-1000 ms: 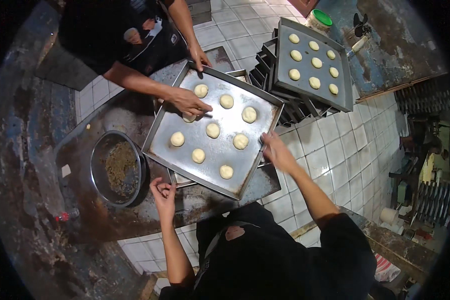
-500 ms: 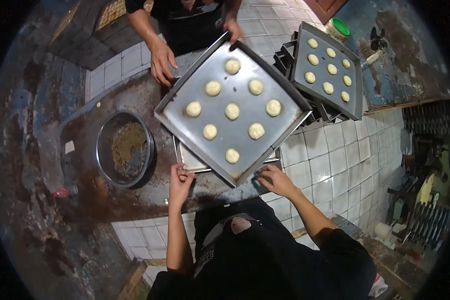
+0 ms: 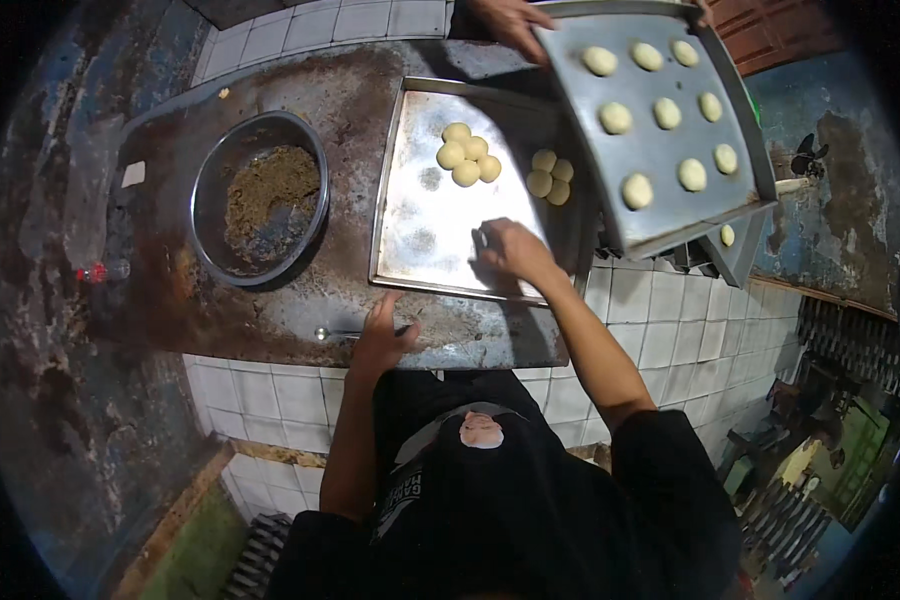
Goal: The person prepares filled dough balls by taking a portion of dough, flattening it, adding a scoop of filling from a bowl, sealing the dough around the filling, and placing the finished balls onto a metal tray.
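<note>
On the worktable, a shallow metal tray [image 3: 415, 240] holds two clusters of smooth pale dough balls [image 3: 465, 150]. My right hand [image 3: 510, 250] is over the tray's front half, fingers loosely bent and apart near the bare metal, with nothing visible in them. My left hand [image 3: 385, 335] is at the tray's front left corner, fingertips by the rim and thumb apart. A small metal utensil [image 3: 322, 334] lies beside it. To the left stands a steel bowl [image 3: 206, 200] of brown, grainy filling. A co-worker's hands [image 3: 510, 25] hold another tray [image 3: 640, 225] of spaced dough rounds at upper right.
A stack of trays [image 3: 735, 270] stands behind the lifted tray, beside a blue, worn surface [image 3: 840, 240]. A clear plastic bottle with red cap [image 3: 105, 271] lies at far left. Tiled floor [image 3: 670, 330] shows around the worktable [image 3: 170, 320].
The co-worker has lifted the tray of spaced rounds away to the upper right, uncovering the tray with clustered balls. My right hand has moved in over that tray; my view has shifted.
</note>
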A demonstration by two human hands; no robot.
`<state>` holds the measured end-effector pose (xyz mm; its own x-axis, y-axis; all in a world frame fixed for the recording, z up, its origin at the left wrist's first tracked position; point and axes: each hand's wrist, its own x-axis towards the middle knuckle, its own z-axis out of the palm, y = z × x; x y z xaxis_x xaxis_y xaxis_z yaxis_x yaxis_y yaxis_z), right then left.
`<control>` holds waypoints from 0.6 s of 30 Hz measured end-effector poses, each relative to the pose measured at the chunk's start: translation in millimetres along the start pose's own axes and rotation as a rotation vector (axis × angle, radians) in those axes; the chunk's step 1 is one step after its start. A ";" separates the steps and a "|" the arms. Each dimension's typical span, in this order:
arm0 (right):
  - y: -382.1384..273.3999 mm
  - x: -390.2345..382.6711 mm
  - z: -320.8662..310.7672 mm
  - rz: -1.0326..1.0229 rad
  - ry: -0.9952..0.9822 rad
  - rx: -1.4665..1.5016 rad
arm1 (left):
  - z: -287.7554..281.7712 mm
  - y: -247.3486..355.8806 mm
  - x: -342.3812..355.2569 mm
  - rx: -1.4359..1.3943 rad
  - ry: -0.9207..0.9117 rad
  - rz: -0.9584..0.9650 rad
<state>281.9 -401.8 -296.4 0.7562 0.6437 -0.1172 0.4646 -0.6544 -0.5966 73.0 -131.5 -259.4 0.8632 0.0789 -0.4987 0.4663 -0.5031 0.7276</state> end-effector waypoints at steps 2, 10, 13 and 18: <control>11.9 35.9 7.8 -0.022 0.146 -0.135 | 4.6 -17.8 -1.9 -0.023 0.035 0.054; 84.8 126.1 10.5 -0.043 0.109 -0.356 | 12.5 -34.4 -11.4 -0.019 0.219 0.279; 77.6 137.7 9.1 -0.033 0.017 -0.367 | 10.4 -35.8 -14.3 -0.041 0.213 0.216; 37.1 143.6 -28.8 0.208 -0.870 0.181 | 1.8 -23.2 -1.1 -0.324 0.110 0.056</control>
<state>420.9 -345.1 -312.5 0.1676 0.6399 -0.7499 0.2227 -0.7656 -0.6035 60.9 -121.4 -276.6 0.8967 0.1602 -0.4126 0.4395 -0.2116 0.8730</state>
